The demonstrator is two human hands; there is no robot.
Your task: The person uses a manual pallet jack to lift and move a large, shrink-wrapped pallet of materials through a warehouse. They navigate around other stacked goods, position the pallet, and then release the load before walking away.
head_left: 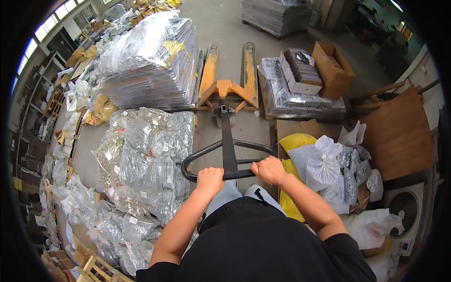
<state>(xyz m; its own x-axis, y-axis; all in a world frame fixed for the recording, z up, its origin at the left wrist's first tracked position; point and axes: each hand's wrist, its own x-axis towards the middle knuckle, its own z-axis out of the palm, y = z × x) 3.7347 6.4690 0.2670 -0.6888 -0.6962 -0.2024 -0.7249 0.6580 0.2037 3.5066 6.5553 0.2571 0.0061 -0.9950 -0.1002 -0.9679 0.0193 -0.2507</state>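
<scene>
Gripping handle point(238, 174) beside full clear bags point(151, 162)

Left hand point(210, 180) and right hand point(269, 170) around the black pallet-jack handle point(238, 174)

Wearing a black T-shirt point(272, 244), short black sleeves point(345, 249) extending from its sides, pale blue trousers point(223, 196) showing beyond it

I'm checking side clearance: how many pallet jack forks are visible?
2: the left fork, beside the tall stack; the right fork, beside the low stack. None seem hidden.
</scene>
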